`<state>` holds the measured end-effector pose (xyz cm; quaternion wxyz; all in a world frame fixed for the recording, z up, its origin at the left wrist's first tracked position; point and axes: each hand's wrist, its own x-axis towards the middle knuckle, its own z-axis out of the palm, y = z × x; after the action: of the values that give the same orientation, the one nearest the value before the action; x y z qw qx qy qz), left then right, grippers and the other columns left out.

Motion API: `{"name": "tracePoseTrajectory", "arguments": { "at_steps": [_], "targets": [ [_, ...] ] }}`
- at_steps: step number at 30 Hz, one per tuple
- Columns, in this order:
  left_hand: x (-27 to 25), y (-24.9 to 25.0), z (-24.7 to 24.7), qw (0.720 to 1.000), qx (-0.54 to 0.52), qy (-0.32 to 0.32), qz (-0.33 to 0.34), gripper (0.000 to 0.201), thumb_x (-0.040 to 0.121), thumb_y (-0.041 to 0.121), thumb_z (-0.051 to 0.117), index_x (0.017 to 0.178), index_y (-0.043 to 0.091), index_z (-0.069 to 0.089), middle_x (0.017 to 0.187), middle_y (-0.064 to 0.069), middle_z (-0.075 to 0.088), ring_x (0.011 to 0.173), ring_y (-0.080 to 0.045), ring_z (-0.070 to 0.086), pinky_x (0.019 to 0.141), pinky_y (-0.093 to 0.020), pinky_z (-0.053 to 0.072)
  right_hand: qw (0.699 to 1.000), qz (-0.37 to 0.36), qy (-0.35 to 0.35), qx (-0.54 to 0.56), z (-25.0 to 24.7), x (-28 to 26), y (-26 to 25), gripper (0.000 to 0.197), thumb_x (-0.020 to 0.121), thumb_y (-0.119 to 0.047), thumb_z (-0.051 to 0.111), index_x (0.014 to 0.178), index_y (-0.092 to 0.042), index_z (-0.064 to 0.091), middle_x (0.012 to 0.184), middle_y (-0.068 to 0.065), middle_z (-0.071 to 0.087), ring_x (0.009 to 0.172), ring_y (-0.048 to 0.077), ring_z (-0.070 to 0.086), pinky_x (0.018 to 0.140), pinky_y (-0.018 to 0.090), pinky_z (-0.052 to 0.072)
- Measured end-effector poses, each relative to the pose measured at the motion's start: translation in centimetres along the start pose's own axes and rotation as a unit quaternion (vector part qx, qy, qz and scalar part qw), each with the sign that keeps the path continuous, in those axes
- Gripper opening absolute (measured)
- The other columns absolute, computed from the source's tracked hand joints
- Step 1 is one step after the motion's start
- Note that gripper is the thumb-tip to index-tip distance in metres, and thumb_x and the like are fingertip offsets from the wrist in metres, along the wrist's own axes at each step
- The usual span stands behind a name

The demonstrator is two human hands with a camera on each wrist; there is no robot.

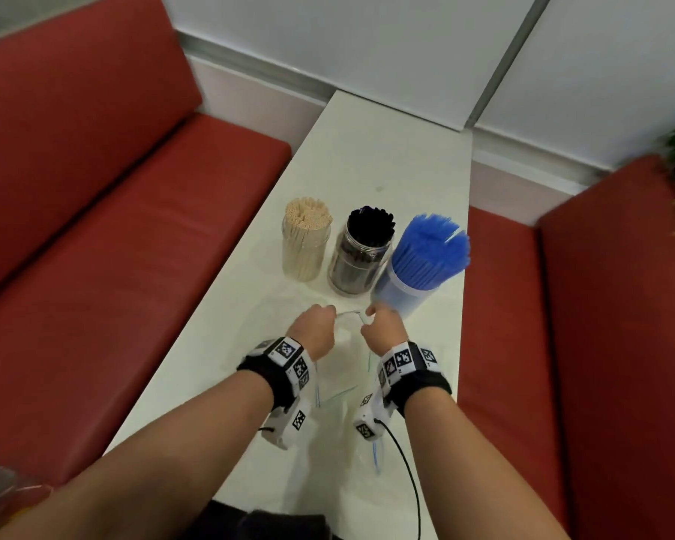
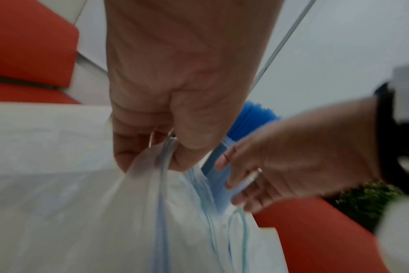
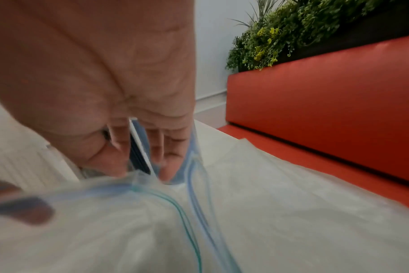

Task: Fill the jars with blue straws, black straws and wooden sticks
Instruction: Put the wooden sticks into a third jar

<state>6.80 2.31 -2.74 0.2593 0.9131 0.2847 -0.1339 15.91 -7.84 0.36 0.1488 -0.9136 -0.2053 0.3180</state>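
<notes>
Both hands are busy with floppy see-through plastic bags (image 1: 343, 344) on the white table (image 1: 386, 157). My left hand (image 1: 313, 329) pinches the top edge of a bag between thumb and curled fingers, and the right hand (image 1: 382, 325) pinches another bit of that edge just beside it. From the left wrist view the left fingers (image 2: 138, 140) squeeze the thin blue zip line, and the right hand (image 2: 292, 158) curls round the plastic too. The bags are soft and crinkly, with blue and green lines along the openings (the wrist views are quite blurry). Just past the hands stand three round clear jars in a row. The left jar (image 1: 306, 247) is packed with pale wooden sticks (image 1: 308, 214). The middle jar (image 1: 357, 263) holds black straws (image 1: 371, 222). The right jar (image 1: 398, 290) leans a little and is stuffed with bright blue straws (image 1: 429, 251) that fan out at the top; it sits right behind the right hand. Red padded benches (image 1: 114, 247) run along both sides of the table. A bushy green plant (image 3: 292, 27) sits behind the right bench.
</notes>
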Motion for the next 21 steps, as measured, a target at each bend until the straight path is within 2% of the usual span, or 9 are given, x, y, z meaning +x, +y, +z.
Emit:
{"name": "tracePoseTrajectory", "arguments": {
  "at_steps": [2, 3, 6, 7, 9, 12, 16, 19, 21],
  "targets": [
    [-0.8, 0.1, -2.7, 0.998, -0.036, 0.004, 0.053, 0.041, 0.092, -0.001, 0.043, 0.129, 0.009, 0.059, 0.125, -0.015, 0.06, 0.116, -0.032, 0.057, 0.094, -0.033, 0.045, 0.999, -0.035, 0.012, 0.019, 0.4, -1.0, 1.0, 0.057, 0.095, -0.014, 0.064, 0.147, -0.015, 0.043, 0.144, 0.018, 0.045, 0.129, 0.04, 0.051, 0.108, 0.043, 0.043],
    [-1.2, 0.2, -4.4, 0.995, -0.062, 0.004, 0.079, 0.043, 0.093, -0.001, 0.045, 0.131, 0.013, 0.061, 0.126, -0.011, 0.062, 0.116, -0.029, 0.058, 0.091, -0.028, 0.044, 0.997, -0.066, 0.022, 0.031, 0.3, -1.3, 1.1, 0.055, 0.094, -0.014, 0.066, 0.147, -0.014, 0.047, 0.142, 0.018, 0.05, 0.128, 0.038, 0.052, 0.107, 0.042, 0.043],
    [-2.5, 0.7, -9.5, 0.987, -0.099, 0.031, 0.124, 0.037, 0.094, 0.002, 0.054, 0.125, 0.017, 0.067, 0.122, -0.006, 0.066, 0.109, -0.022, 0.061, 0.084, -0.023, 0.042, 0.983, -0.121, 0.098, 0.1, -1.4, -2.5, 0.5, 0.02, 0.098, -0.009, 0.059, 0.114, -0.003, 0.07, 0.1, 0.018, 0.07, 0.096, 0.033, 0.065, 0.091, 0.045, 0.052],
    [-3.0, 0.7, -10.8, 0.985, -0.107, 0.057, 0.121, 0.037, 0.092, 0.0, 0.054, 0.122, 0.017, 0.068, 0.119, -0.006, 0.067, 0.106, -0.022, 0.061, 0.084, -0.025, 0.045, 0.978, -0.132, 0.123, 0.11, -2.2, -2.9, 0.1, 0.016, 0.099, -0.01, 0.058, 0.104, -0.002, 0.071, 0.089, 0.015, 0.067, 0.086, 0.03, 0.063, 0.084, 0.045, 0.053],
    [-4.1, 0.5, -12.6, 0.984, -0.095, 0.117, 0.095, 0.043, 0.088, -0.008, 0.048, 0.119, 0.015, 0.068, 0.115, -0.008, 0.065, 0.105, -0.024, 0.061, 0.082, -0.027, 0.045, 0.97, -0.145, 0.167, 0.103, -4.0, -3.9, -0.1, 0.017, 0.098, -0.011, 0.057, 0.1, -0.004, 0.073, 0.086, 0.011, 0.066, 0.083, 0.027, 0.059, 0.075, 0.036, 0.048],
    [-6.1, -0.5, -14.0, 0.985, -0.013, 0.167, 0.029, 0.053, 0.084, -0.012, 0.042, 0.121, 0.016, 0.067, 0.12, -0.011, 0.063, 0.106, -0.03, 0.06, 0.078, -0.029, 0.042, 0.962, -0.127, 0.214, 0.108, -7.1, -5.3, 0.4, 0.022, 0.095, -0.006, 0.055, 0.103, -0.003, 0.075, 0.097, 0.018, 0.073, 0.093, 0.035, 0.066, 0.083, 0.04, 0.054],
    [-8.4, -2.3, -14.7, 0.978, -0.059, 0.197, -0.029, 0.029, 0.084, -0.007, 0.057, 0.099, 0.015, 0.07, 0.101, -0.01, 0.064, 0.064, -0.024, 0.064, 0.056, -0.033, 0.054, 0.953, -0.105, 0.231, 0.164, -10.4, -6.7, 1.5, 0.019, 0.088, -0.002, 0.055, 0.098, -0.008, 0.071, 0.1, 0.018, 0.071, 0.09, 0.037, 0.07, 0.084, 0.047, 0.058],
    [-9.4, -2.9, -15.8, 0.96, -0.21, 0.186, 0.009, 0.024, 0.08, -0.003, 0.072, 0.085, 0.018, 0.06, 0.084, -0.01, 0.061, 0.049, -0.019, 0.058, 0.043, -0.028, 0.047, 0.949, -0.13, 0.231, 0.174, -12.2, -7.4, 2.0, 0.018, 0.085, -0.002, 0.055, 0.09, -0.017, 0.064, 0.09, 0.004, 0.066, 0.063, 0.009, 0.066, 0.058, 0.022, 0.05],
    [-10.7, -2.8, -17.0, 0.924, -0.348, 0.137, 0.077, 0.03, 0.08, -0.005, 0.073, 0.079, 0.021, 0.058, 0.086, -0.007, 0.051, 0.051, -0.012, 0.05, 0.042, -0.022, 0.038, 0.937, -0.175, 0.234, 0.194, -13.5, -8.0, 2.0, 0.027, 0.082, 0.002, 0.053, 0.086, -0.023, 0.061, 0.09, -0.002, 0.061, 0.062, 0.008, 0.059, 0.049, 0.014, 0.038]
  ]
}}
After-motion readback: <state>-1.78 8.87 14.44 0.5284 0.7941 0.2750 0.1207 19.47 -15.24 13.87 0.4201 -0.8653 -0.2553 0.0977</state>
